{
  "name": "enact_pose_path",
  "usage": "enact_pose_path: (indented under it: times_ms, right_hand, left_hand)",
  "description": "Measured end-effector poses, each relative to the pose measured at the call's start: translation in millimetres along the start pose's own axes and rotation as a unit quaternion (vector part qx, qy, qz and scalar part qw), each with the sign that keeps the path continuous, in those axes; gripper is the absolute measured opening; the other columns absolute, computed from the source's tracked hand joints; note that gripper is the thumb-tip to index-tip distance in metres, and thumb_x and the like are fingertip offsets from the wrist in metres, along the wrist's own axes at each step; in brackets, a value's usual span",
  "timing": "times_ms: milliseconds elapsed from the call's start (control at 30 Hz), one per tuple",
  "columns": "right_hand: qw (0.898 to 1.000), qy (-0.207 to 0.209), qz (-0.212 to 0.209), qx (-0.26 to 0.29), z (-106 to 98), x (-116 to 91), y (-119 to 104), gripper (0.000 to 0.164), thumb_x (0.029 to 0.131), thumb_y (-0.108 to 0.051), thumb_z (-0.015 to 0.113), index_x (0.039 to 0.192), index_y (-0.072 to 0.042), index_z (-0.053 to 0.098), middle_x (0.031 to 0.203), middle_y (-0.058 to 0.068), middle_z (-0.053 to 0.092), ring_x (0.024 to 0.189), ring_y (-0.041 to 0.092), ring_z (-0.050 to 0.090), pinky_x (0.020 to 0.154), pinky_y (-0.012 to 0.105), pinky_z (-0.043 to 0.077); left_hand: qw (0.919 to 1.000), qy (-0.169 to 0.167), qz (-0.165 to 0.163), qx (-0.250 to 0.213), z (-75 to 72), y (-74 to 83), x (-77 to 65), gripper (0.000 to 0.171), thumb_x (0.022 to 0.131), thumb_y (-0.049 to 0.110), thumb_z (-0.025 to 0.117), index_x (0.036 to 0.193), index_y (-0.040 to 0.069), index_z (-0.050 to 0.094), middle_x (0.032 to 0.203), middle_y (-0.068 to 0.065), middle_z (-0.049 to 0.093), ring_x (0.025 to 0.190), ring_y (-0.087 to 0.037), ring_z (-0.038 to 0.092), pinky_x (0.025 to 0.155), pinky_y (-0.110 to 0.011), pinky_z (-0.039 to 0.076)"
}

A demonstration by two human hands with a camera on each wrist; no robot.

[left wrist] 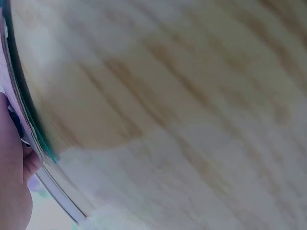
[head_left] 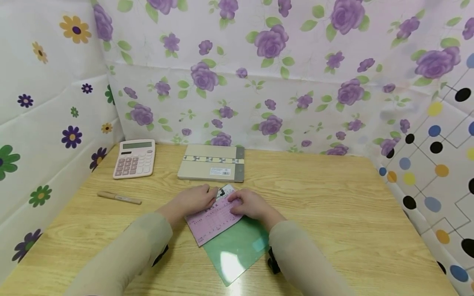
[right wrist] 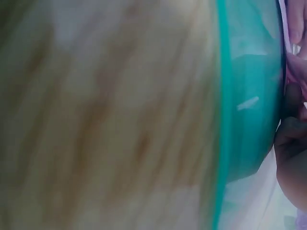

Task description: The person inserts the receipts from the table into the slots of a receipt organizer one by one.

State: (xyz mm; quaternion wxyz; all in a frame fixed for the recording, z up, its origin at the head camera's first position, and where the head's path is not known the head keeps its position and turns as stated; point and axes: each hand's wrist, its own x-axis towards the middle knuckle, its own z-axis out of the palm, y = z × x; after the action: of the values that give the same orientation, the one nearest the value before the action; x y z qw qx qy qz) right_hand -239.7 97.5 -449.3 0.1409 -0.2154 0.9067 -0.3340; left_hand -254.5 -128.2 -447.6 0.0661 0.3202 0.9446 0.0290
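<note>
A pink printed form (head_left: 212,222) lies aslant over a glossy green clipboard (head_left: 237,250), with the metal and black clip (head_left: 221,192) at its top end. My left hand (head_left: 196,200) grips the clip end, its fingers bent over the clip. In the left wrist view the left hand (left wrist: 12,163) shows at the frame's edge beside the stacked sheets. My right hand (head_left: 253,205) pinches the form near its upper right edge. The right wrist view shows bent fingers of the right hand (right wrist: 290,143) beside the green clipboard (right wrist: 249,115).
Behind the hands lies a beige notebook (head_left: 211,164) with a patterned band. A pink calculator (head_left: 135,159) stands at the back left, and a tan pen (head_left: 119,197) lies in front of it. The wooden table (head_left: 333,197) is bounded by patterned cloth walls (head_left: 237,82).
</note>
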Motion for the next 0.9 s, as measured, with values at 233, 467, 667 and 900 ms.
enact_pose_path:
  times_ms: [233, 467, 667, 900]
  right_hand:
    - [0.997, 0.01, -0.01, -0.076, 2.9, 2.8, 0.9, 0.033, 0.088, -0.028, 0.066, 0.121, -0.02, 0.064, 0.113, 0.004, 0.062, 0.099, 0.017, 0.055, 0.087, 0.036, 0.043]
    - [0.994, 0.014, -0.006, -0.106, 4.0, 2.2, -4.6, 0.035, 0.091, -0.031, 0.062, 0.125, -0.023, 0.062, 0.105, 0.007, 0.06, 0.087, 0.018, 0.051, 0.077, 0.036, 0.043]
    - [0.993, 0.022, -0.001, -0.112, 5.0, 2.7, -8.1, 0.037, 0.09, -0.032, 0.063, 0.126, -0.022, 0.06, 0.103, 0.008, 0.06, 0.086, 0.019, 0.052, 0.076, 0.037, 0.044]
    - [0.995, 0.031, 0.01, -0.098, 6.5, 6.1, -8.6, 0.042, 0.089, -0.032, 0.065, 0.127, -0.016, 0.058, 0.115, 0.008, 0.061, 0.105, 0.023, 0.055, 0.091, 0.04, 0.042]
  left_hand:
    - [0.9998, -0.015, 0.003, 0.01, -1.5, -1.6, 1.6, 0.05, 0.1, 0.033, 0.04, 0.143, 0.008, 0.037, 0.108, -0.013, 0.055, 0.089, -0.025, 0.059, 0.074, -0.039, 0.049]
    - [0.9986, 0.008, 0.038, 0.036, -2.6, -1.4, -0.8, 0.046, 0.1, 0.028, 0.042, 0.139, 0.005, 0.041, 0.097, -0.01, 0.054, 0.075, -0.02, 0.058, 0.064, -0.035, 0.049]
    - [0.9978, 0.013, 0.041, 0.049, -4.5, 0.8, -3.6, 0.044, 0.1, 0.028, 0.042, 0.138, 0.005, 0.043, 0.099, -0.011, 0.054, 0.076, -0.02, 0.058, 0.064, -0.035, 0.05]
    - [0.9982, 0.014, 0.036, 0.045, -6.2, 3.1, -5.6, 0.044, 0.1, 0.027, 0.043, 0.138, 0.004, 0.044, 0.097, -0.011, 0.054, 0.073, -0.018, 0.056, 0.062, -0.036, 0.049]
